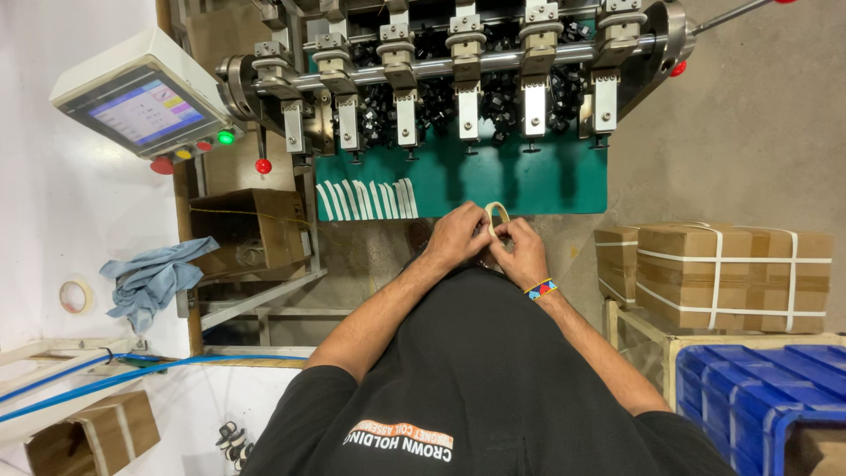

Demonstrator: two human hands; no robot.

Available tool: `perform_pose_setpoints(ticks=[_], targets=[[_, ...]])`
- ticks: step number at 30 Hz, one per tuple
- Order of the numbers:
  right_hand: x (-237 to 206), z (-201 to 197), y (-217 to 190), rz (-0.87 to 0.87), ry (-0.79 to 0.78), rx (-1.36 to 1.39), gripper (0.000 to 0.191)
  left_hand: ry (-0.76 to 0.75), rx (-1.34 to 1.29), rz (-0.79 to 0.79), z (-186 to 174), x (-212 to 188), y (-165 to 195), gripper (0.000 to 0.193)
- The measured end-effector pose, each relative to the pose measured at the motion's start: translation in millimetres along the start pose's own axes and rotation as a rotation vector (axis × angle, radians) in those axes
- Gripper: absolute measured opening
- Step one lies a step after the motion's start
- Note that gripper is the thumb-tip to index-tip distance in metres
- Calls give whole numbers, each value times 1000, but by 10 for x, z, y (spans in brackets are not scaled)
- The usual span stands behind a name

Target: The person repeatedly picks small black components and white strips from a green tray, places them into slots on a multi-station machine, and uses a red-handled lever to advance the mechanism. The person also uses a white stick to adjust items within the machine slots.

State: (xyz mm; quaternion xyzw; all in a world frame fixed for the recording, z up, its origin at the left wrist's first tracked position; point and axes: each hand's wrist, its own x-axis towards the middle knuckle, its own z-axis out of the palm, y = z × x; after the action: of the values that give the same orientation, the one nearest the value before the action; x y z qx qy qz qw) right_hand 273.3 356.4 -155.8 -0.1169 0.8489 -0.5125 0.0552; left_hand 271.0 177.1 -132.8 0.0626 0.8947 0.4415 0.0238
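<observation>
Your left hand (454,234) and right hand (522,251) meet just below the green table (564,181), both pinching a small roll of cream tape (497,214) held upright between the fingertips; a row of cut tape strips (368,199) lies on the table's left part; above it stands the winding machine (458,70) with its five heads; strapped cardboard boxes (731,273) sit to your right; a blue cloth (150,278) lies left.
</observation>
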Motion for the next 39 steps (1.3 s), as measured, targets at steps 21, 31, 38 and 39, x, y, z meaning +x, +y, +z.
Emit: perform_pose_setpoints(ticks=[21, 31, 38, 39], targets=[[4, 10, -82, 78, -50, 24, 17, -82, -25, 23, 13, -82, -90, 18], [-30, -107, -120, 32, -182, 50, 24, -235, -239, -88, -55, 87, -179, 39], [-33, -199, -140, 49, -230, 112, 28, -346, -66, -93, -13, 259, -156, 25], [-19, -200, -118, 114, -239, 128, 27, -325, -14, -71, -3, 294, -138, 25]])
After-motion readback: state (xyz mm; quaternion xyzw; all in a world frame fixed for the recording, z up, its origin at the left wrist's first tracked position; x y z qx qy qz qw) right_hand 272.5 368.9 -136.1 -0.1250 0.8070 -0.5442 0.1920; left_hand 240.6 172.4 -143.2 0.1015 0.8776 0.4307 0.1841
